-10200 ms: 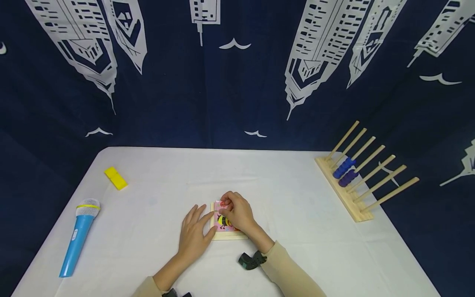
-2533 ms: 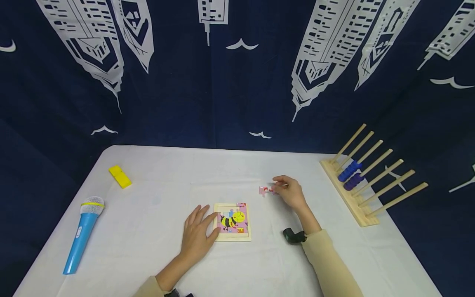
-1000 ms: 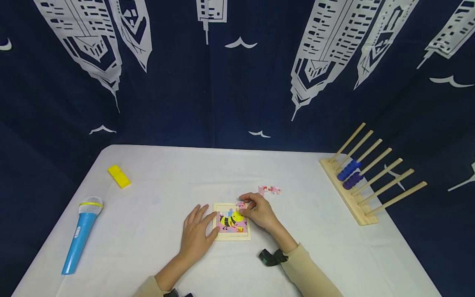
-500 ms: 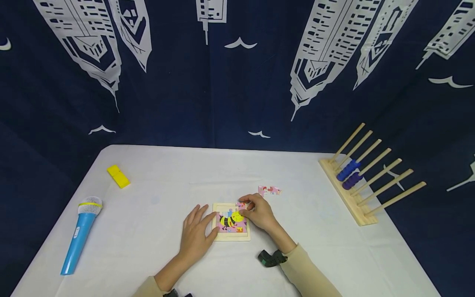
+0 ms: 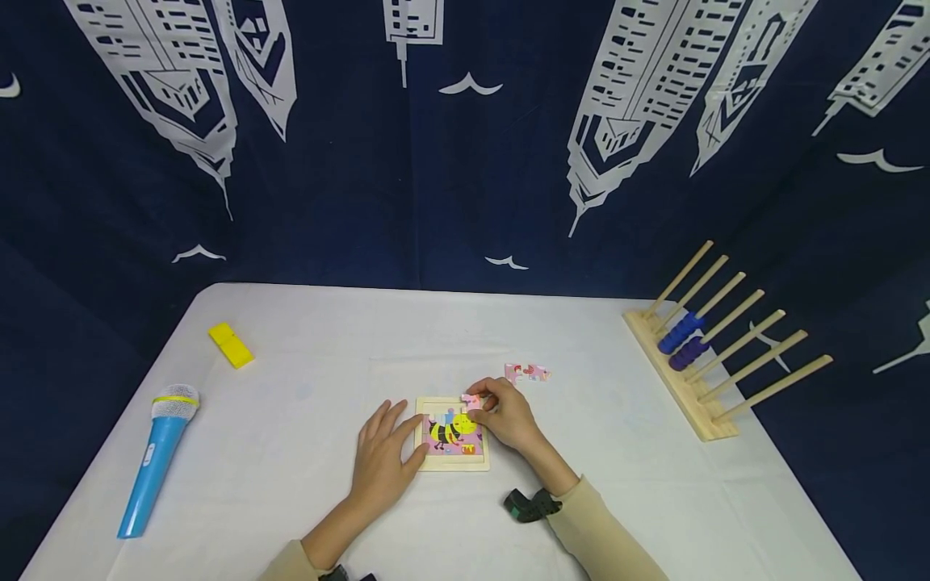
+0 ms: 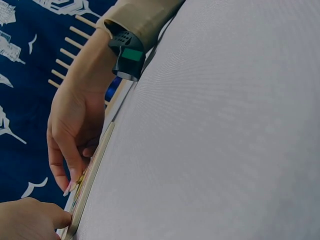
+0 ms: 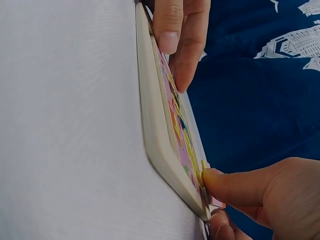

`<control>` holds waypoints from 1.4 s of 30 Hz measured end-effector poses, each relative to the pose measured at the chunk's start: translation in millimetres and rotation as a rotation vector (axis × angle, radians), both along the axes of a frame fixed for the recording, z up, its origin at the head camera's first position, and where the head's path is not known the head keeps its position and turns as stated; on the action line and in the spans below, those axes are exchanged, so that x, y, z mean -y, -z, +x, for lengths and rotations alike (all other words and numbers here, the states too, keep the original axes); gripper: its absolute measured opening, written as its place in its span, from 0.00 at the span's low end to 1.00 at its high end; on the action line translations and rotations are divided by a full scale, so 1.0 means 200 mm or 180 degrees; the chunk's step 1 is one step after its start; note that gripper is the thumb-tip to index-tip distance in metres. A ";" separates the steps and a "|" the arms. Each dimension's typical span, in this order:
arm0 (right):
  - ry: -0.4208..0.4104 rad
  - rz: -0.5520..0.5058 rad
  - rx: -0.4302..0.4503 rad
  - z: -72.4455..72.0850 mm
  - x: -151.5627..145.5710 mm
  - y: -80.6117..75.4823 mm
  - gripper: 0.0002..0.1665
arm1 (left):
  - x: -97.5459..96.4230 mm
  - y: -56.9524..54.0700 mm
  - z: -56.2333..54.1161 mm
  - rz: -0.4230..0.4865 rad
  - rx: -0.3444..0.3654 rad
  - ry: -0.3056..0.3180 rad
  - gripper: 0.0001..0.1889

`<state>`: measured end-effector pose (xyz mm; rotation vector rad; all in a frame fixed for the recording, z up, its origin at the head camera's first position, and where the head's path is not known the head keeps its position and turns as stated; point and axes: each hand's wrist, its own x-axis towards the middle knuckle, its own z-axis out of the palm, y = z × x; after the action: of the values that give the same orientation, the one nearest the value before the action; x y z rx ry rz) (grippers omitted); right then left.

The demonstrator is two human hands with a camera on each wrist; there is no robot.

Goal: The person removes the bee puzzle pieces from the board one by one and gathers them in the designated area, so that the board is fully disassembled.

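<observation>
A small wooden-framed bee puzzle (image 5: 452, 466) lies on the white table in front of me. Fingers relaxed, my left hand (image 5: 387, 453) rests at the frame's left edge; its thumb (image 7: 169, 42) shows over the picture in the right wrist view. At the top right corner my right hand (image 5: 513, 418) pinches a pink jigsaw piece (image 5: 470, 401) between thumb and fingers, and the piece sits slightly raised and askew. Part of the bare backing shows along the picture's top row. Two loose pink pieces, one a corner-like piece (image 5: 513, 372), lie behind the right hand.
On the right stands a wooden peg rack (image 5: 679, 375) with blue and purple beads. A blue toy microphone (image 5: 156, 464) lies at the left, with a yellow block (image 5: 231, 345) behind it. A dark patterned curtain (image 5: 327, 202) hangs beyond the table.
My right hand has come from the loose pieces back to the puzzle's top right corner and pinches the piece there, which now tilts up slightly. The left hand has stayed at the frame.
</observation>
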<state>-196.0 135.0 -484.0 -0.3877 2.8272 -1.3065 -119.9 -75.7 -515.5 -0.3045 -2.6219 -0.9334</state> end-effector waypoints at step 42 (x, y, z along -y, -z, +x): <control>0.0635 -0.0433 0.0407 -0.28 -0.70 -0.15 0.08 | -0.01 0.00 -0.01 0.0014 0.0033 -0.0009 0.22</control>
<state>-252.9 275.1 -453.6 -0.0198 2.7375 -1.5038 -121.3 -74.6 -516.4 -0.2955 -2.6287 -0.9421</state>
